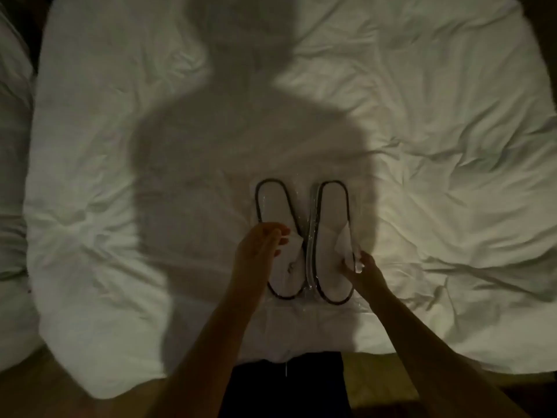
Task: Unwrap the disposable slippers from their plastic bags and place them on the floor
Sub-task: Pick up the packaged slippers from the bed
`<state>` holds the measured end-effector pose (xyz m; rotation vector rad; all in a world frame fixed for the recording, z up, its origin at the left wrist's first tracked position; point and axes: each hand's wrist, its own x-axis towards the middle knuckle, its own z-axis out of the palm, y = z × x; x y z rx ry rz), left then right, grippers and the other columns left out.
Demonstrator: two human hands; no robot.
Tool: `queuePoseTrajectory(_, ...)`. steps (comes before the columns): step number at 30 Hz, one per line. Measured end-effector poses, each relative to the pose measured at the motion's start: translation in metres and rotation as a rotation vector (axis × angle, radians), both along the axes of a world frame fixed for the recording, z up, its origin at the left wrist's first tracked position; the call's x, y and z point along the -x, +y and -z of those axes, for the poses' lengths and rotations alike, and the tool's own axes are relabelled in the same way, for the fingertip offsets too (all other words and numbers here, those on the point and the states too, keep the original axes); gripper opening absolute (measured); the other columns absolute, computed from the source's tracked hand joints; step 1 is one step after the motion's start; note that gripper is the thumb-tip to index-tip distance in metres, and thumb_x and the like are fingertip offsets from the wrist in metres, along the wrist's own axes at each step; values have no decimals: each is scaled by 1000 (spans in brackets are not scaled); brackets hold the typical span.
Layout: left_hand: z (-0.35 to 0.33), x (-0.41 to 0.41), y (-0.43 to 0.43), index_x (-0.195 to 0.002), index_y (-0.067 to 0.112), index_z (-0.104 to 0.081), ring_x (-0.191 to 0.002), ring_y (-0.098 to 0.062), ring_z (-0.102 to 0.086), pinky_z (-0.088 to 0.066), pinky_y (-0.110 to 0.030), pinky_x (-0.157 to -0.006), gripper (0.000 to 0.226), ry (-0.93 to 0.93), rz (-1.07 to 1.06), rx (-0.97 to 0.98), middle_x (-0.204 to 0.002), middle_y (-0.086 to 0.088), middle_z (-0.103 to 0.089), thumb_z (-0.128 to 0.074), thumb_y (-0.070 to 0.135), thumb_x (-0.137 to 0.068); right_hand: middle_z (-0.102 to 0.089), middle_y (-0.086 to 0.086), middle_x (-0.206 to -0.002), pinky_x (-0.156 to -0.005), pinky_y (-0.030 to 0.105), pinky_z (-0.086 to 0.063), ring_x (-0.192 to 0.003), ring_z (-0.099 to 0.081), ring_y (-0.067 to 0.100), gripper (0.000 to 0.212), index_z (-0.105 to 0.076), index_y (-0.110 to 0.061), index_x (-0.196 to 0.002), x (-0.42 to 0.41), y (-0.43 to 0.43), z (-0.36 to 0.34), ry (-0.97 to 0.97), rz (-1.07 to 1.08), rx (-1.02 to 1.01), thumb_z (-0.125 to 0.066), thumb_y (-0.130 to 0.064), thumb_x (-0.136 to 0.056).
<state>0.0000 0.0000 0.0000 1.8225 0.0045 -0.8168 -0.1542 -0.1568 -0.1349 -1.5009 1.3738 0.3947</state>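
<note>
Head view: two white, dark-trimmed slippers lying side by side in clear plastic bags on the rumpled white duvet, near its front edge. Left hand on the left slipper, fingers pinching plastic. Right hand on the right slipper, gripping crumpled plastic. Hands apart.

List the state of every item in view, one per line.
left slipper: flat on the bed, plastic around it.
right slipper: flat beside it, plastic around it.
left hand: pinching the left wrap.
right hand: pinching the right wrap.
duvet: rumpled, spread over the bed.
</note>
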Motion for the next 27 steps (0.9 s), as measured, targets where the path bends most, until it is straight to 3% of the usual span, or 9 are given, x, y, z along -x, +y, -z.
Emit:
queuePoseTrajectory(4,6,-6,3,-96,17,-65,-96,-21,-68,-52,-43,-88,21,8,-36,13,-100,-5,-71,-45,11,-99,-55,14,-136,-98,45,-46,-118,-55,34,77,-39,-11,-141,-1,9,8,-13,74,-60,-79,-25,-76)
queuePoseTrajectory(9,9,-14,-1,-94,20,-65,-94,-21,-69,-54,-40,-86,20,14,-44,22,-97,-2,-72,-46,13,-99,-56,14,-135,-92,45,-51,-117,-57,35,90,-36,-14,-144,-7,8,8,51,98,-13,-83,-32,-69)
queuePoseTrajectory(12,6,-13,-3,-93,20,-64,-94,-23,-69,-53,-39,-85,20,30,-61,32,-96,-3,-72,-46,13,-99,-66,10,-115,-73,36,-54,-96,-63,27,70,-53,-9,-130,-8,5,0,12,61,4,-82,-32,-70)
queuePoseTrajectory(15,-1,-10,-4,-96,17,-65,-93,-22,-69,-54,-37,-84,19,32,-57,39,-98,-5,-73,-46,13,-99,-63,-2,-89,-57,26,-47,-74,-60,13,52,-60,-9,-113,-13,0,-20,-80,96,80,-81,-30,-71)
queuePoseTrajectory(18,-19,-12,-8,-97,13,-64,-93,-23,-68,-53,-39,-86,19,40,-68,70,-99,-8,-72,-46,11,-99,-64,1,-89,-62,32,-51,-77,-62,19,34,-58,-15,-100,-24,-6,-51,-205,159,125,-79,-25,-74)
queuePoseTrajectory(23,-72,-32,-27,-105,6,-63,-93,-22,-67,-53,-41,-86,16,-47,-91,157,-105,-14,-70,-51,12,-97,-61,-5,-92,-73,43,-56,-88,-62,24,33,-58,-21,-100,-64,-24,-135,-435,198,148,-80,-23,-75)
queuePoseTrajectory(27,-141,-54,-48,-101,16,-63,-95,-24,-68,-55,-36,-83,10,-197,-57,240,-103,-7,-71,-57,12,-94,-64,-10,-92,-64,25,-54,-80,-64,9,32,-57,-34,-93,-101,-39,-232,-651,158,216,-81,-26,-74)
